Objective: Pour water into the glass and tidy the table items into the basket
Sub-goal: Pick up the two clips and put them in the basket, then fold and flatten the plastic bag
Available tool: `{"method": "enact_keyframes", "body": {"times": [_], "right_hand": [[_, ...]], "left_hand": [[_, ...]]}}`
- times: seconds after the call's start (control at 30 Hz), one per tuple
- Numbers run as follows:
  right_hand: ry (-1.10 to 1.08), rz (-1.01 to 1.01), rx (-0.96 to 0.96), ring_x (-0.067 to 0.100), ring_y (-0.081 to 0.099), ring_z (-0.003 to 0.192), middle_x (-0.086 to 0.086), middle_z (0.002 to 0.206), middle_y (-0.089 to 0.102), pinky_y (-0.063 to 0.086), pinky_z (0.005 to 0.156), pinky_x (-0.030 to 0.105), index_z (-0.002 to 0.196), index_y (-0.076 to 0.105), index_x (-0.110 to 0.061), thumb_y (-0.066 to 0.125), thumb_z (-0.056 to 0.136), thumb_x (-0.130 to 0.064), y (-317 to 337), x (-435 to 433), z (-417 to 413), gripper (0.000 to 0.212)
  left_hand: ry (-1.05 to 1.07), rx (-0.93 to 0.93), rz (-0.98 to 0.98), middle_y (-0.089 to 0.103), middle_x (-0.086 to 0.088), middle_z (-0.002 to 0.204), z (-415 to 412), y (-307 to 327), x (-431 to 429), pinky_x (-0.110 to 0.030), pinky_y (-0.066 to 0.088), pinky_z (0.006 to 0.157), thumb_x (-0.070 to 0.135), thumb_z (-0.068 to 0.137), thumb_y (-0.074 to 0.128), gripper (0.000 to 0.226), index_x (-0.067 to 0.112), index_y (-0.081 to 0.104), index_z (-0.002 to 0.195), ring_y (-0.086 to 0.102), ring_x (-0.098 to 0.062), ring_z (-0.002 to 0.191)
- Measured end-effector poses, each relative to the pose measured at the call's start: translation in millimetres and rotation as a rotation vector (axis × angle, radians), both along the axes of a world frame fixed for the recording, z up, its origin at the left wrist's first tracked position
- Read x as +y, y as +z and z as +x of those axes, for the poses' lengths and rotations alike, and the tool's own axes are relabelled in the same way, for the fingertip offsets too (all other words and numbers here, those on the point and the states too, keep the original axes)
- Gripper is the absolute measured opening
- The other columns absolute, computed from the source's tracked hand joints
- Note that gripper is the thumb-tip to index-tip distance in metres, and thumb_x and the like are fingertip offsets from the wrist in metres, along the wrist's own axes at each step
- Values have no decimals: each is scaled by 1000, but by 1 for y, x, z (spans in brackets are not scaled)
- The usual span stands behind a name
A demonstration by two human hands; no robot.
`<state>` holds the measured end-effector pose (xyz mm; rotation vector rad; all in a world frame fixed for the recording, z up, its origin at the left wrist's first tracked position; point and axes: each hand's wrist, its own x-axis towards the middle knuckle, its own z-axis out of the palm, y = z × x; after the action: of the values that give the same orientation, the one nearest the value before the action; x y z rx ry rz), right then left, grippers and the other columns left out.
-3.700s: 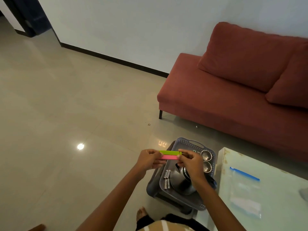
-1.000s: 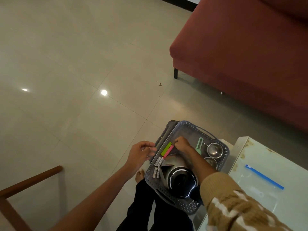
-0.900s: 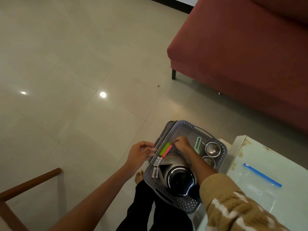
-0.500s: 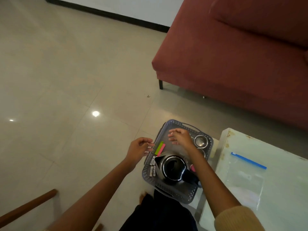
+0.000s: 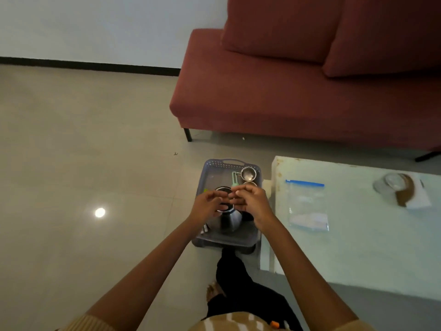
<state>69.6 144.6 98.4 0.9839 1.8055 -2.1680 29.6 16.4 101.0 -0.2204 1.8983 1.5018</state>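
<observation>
Both hands hang above the basket (image 5: 259,232), close together: my left hand (image 5: 207,204) has loose, half-curled fingers, and my right hand (image 5: 250,201) pinches its fingertips; if something small is between them, I cannot tell, because the frame is blurred.

The basket stands on the floor, just left of the table (image 5: 358,254). In it I see the kettle (image 5: 228,219) under my hands, two steel cups (image 5: 248,173) at the far right corner and a green tool (image 5: 235,179) beside them. A bag (image 5: 306,206) with blue zip lies on the table, and a glass (image 5: 391,183) stands at the far right, on something brown and white.

I judge that the next step is to bring the remaining things from the table. To do it well, I should lift both hands straight up before I go right, so that I do not hit the kettle top. The table edge is very near to the basket wall, so my right forearm has little room there. On the left, the floor is free. The far part of the basket bottom has open space for the flat bag.
</observation>
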Motion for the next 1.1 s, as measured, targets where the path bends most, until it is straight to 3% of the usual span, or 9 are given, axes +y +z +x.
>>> {"method": "enact_keyframes", "body": {"times": [0.1,0.23,0.33,0.43,0.57,0.77,0.87,0.97,1.1], "right_hand": [[-37,35,-8,18,63,65,9,78,67,52,63,25,93,64,-3,44,91,0,7,13,34,20],[-75,81,-46,21,63,68,10,78,67,52,62,25,100,63,0,46,91,-2,12,42,71,20],[-104,113,-73,22,65,70,10,79,68,53,63,26,98,65,-3,47,91,-4,7,68,93,19],[-131,106,-93,23,66,73,12,82,68,54,67,29,99,65,-3,47,92,-4,-2,95,114,20],[-167,73,-134,25,67,76,14,84,68,54,68,29,98,66,-3,48,90,-3,-20,143,146,19],[-143,-13,-216,24,66,70,10,75,67,52,63,28,86,67,-8,50,86,-2,-58,235,177,18],[-109,-25,-268,23,66,70,10,77,68,54,67,30,91,67,-6,51,86,-3,-86,276,179,17],[-94,-36,-343,22,64,67,12,78,66,52,65,29,93,66,-5,50,88,-5,-119,309,175,16],[-137,26,-439,21,56,66,11,81,60,47,56,25,95,65,-1,54,86,-6,-176,345,162,16]], "left_hand": [[-90,-9,21,64,-3,82,25,6,16,-17,49,60,3,94,42,22,4,60,107,63,-8,66],[-196,5,36,63,-2,83,51,6,44,-11,48,52,3,95,41,25,0,59,113,62,4,52],[-245,-7,58,63,-2,80,67,3,71,-11,47,51,4,96,41,25,1,59,112,61,5,50],[-266,-23,69,62,-3,78,85,-4,100,-12,45,47,0,95,40,21,3,59,104,62,-3,54],[-332,-69,26,65,1,81,112,-18,151,-18,43,58,2,94,39,27,17,61,87,60,-5,63],[-320,-146,-95,67,-3,97,147,-47,243,-19,46,66,8,95,40,27,7,63,109,63,-9,74],[-296,-179,-138,67,-6,102,153,-67,281,-19,47,67,10,95,41,27,7,63,111,63,-10,77],[-259,-196,-209,67,-12,108,150,-90,310,-17,45,63,9,95,43,27,3,63,111,60,-12,75],[-199,-219,-294,64,-11,99,139,-133,326,-2,39,42,5,93,48,27,-5,62,112,55,-8,68]]}}
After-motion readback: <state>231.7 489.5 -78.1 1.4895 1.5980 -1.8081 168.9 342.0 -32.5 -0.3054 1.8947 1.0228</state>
